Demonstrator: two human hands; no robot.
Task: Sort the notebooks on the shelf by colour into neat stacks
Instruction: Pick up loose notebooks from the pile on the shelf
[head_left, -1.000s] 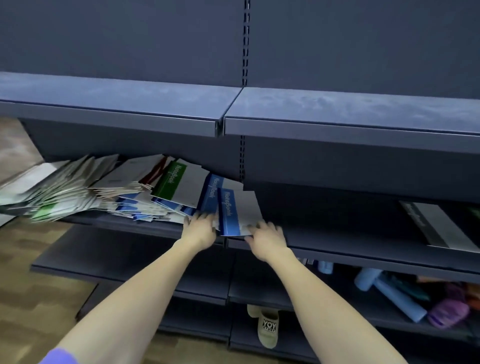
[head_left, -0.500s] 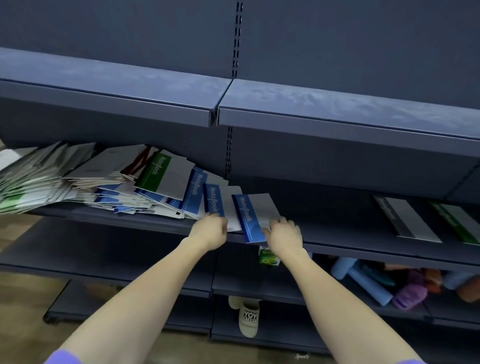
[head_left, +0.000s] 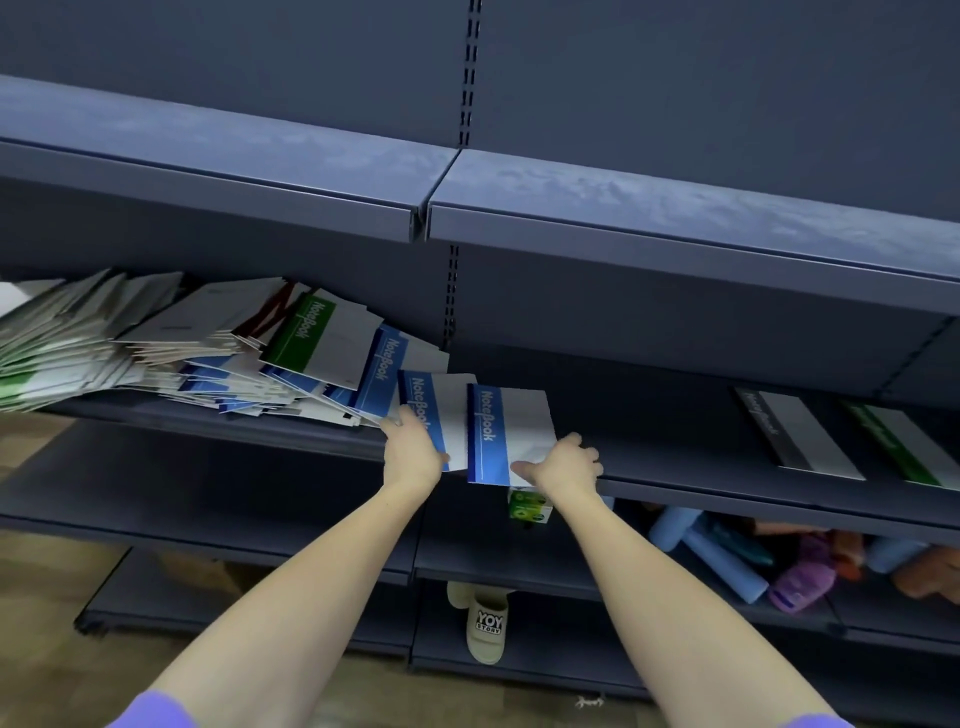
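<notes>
Blue-spined notebooks spill rightward from a loose pile (head_left: 171, 358) heaped along the left part of the dark shelf (head_left: 675, 470). Nearest the front edge, the right hand (head_left: 563, 467) grips the front blue notebook (head_left: 506, 434), thumb lying on its white cover and fingers curled round its right edge; the book's lower corner overhangs the shelf's front edge. Just to its left, the left hand (head_left: 413, 452) holds a second blue notebook (head_left: 434, 410) by its spine side, fingers curled at its near edge. A green notebook (head_left: 324, 338) tops the pile behind them. Toward the shelf's right end lie a black-spined notebook (head_left: 795, 434) and, beside it, a green-spined notebook (head_left: 904, 447), each flat and apart from the pile.
</notes>
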